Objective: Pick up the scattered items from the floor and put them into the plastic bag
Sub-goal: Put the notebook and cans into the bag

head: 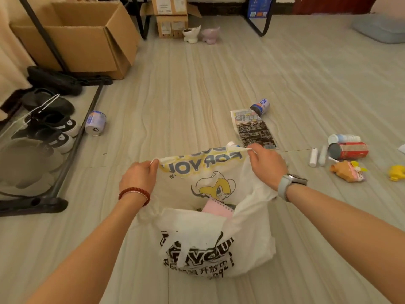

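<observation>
Nearest the camera, the white plastic bag (210,244) sits on the floor (197,88) at centre, its mouth held open; black lettering covers its near wall and a yellow cartoon print shows on its far wall. Inside the bag, a pink spiral notebook (217,208) stands tilted against the far wall. Left hand (138,174), wearing a red bead bracelet at the wrist, pinches the far rim of the bag at its left corner; the grip is closed on the plastic. Right hand (266,166), with a grey watch on the wrist, pinches the same rim at its right corner, fingers curled round the plastic. Just beyond the right hand, a flat printed packet (252,128) lies on the floor, and a small can (260,106) lies on its side touching the packet's far end. To the right, well apart from the bag, a red can (348,150) lies on its side with a small white bottle (344,138) just behind it, two white tubes (313,157) beside it, an orange plush toy (347,171) in front of it, and a yellow toy (397,172) farther right. At left, another can (96,126) lies on its side beside a black rack (65,165) holding shoes (54,128). An open cardboard box (83,38) stands at far left.
</observation>
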Motion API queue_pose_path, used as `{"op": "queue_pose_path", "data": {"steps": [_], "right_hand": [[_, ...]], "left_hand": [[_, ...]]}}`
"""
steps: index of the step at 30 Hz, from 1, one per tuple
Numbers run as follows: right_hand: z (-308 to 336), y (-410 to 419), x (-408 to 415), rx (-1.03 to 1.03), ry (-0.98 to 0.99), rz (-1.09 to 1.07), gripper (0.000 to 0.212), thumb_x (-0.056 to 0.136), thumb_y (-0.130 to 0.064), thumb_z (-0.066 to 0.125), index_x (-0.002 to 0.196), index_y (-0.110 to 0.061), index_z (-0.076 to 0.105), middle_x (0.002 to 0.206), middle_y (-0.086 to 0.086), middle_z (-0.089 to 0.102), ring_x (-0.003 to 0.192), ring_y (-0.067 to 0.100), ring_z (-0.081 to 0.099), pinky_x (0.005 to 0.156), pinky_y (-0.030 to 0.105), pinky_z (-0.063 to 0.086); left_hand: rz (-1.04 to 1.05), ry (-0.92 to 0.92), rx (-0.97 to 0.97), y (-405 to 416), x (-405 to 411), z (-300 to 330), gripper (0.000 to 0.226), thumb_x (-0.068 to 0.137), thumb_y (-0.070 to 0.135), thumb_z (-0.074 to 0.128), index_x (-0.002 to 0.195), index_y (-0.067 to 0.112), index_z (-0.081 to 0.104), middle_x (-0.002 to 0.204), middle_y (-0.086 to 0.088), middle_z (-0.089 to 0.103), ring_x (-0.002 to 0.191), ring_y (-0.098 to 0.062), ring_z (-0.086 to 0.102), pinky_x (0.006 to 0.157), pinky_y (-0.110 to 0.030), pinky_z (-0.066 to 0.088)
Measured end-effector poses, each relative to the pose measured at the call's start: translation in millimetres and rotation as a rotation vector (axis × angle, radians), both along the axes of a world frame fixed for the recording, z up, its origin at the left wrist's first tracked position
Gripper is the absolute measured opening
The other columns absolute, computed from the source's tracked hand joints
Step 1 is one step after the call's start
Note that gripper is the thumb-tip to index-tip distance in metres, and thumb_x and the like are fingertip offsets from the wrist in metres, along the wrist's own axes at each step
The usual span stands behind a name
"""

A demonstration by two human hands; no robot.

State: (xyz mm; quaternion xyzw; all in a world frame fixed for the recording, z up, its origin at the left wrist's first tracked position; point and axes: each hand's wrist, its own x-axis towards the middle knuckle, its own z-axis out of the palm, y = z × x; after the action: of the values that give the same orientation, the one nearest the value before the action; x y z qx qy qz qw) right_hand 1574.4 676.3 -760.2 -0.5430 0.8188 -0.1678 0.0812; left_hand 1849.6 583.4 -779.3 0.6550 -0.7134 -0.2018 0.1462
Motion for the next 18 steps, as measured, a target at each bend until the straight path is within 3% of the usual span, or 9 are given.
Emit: {"op": "queue_pose_path", "data": {"steps": [2,4,7,9,11,13,15,18], "right_hand": [[-17,4,12,0.109,0.002,0.106,0.038,0.097,-0.029,0.032,0.132,-0.021,0.042,0.123,0.016,0.060,0.109,0.035,0.056,0.085,0.042,0.047],[-41,20,26,0.320,-0.108,0.238,0.048,0.097,-0.037,0.028,0.143,-0.024,0.022,0.140,0.013,0.044,0.123,0.032,0.047,0.098,0.043,0.042],[-78,68,47,0.591,-0.160,0.418,0.061,0.097,-0.042,0.027,0.146,-0.027,-0.005,0.149,0.008,0.027,0.131,0.026,0.037,0.104,0.037,0.036],[-92,92,51,0.631,-0.178,0.440,0.065,0.097,-0.042,0.029,0.146,-0.026,-0.011,0.153,0.005,0.018,0.137,0.023,0.027,0.109,0.033,0.030],[-96,99,44,0.621,-0.220,0.406,0.061,0.097,-0.040,0.029,0.146,-0.027,-0.005,0.154,0.002,0.010,0.140,0.019,0.021,0.111,0.027,0.021],[-92,93,35,0.571,-0.283,0.347,0.052,0.098,-0.035,0.031,0.146,-0.029,0.010,0.151,0.004,0.013,0.132,0.020,0.031,0.110,0.025,0.023],[-87,85,27,0.480,-0.306,0.299,0.045,0.097,-0.034,0.032,0.142,-0.028,0.029,0.144,0.005,0.025,0.121,0.021,0.038,0.109,0.031,0.029],[-74,71,13,0.370,-0.240,0.255,0.045,0.094,-0.037,0.031,0.134,-0.022,0.043,0.133,0.005,0.044,0.122,0.022,0.042,0.106,0.035,0.033]], "left_hand": [[-0.107,-0.188,0.060,7,-2,-19,0.056,0.094,0.050,0.020,0.099,0.013,0.063,0.101,-0.014,0.053,0.089,-0.035,0.057,0.073,-0.036,0.042],[-0.220,-0.288,0.136,23,1,-40,0.056,0.094,0.050,0.016,0.109,0.016,0.058,0.109,-0.011,0.052,0.098,-0.031,0.054,0.078,-0.037,0.043],[-0.344,-0.391,0.218,49,15,-69,0.043,0.096,0.041,0.021,0.127,0.019,0.041,0.119,-0.009,0.047,0.108,-0.029,0.046,0.082,-0.036,0.044],[-0.373,-0.445,0.275,62,24,-82,0.043,0.096,0.037,0.024,0.136,0.022,0.029,0.123,-0.009,0.043,0.110,-0.029,0.043,0.083,-0.034,0.044],[-0.302,-0.438,0.293,64,25,-84,0.047,0.095,0.042,0.020,0.139,0.026,0.027,0.131,-0.006,0.043,0.116,-0.028,0.041,0.092,-0.039,0.037],[-0.217,-0.383,0.242,58,17,-77,0.052,0.095,0.047,0.016,0.142,0.028,0.024,0.143,-0.003,0.037,0.129,-0.027,0.033,0.105,-0.047,0.023],[-0.184,-0.301,0.136,45,-1,-66,0.055,0.093,0.049,0.015,0.141,0.024,0.026,0.147,-0.006,0.031,0.135,-0.027,0.024,0.111,-0.052,0.009],[-0.265,-0.179,-0.007,22,-46,-42,0.055,0.090,0.046,0.021,0.137,0.020,0.034,0.145,-0.009,0.033,0.135,-0.028,0.025,0.111,-0.054,0.004]]}}
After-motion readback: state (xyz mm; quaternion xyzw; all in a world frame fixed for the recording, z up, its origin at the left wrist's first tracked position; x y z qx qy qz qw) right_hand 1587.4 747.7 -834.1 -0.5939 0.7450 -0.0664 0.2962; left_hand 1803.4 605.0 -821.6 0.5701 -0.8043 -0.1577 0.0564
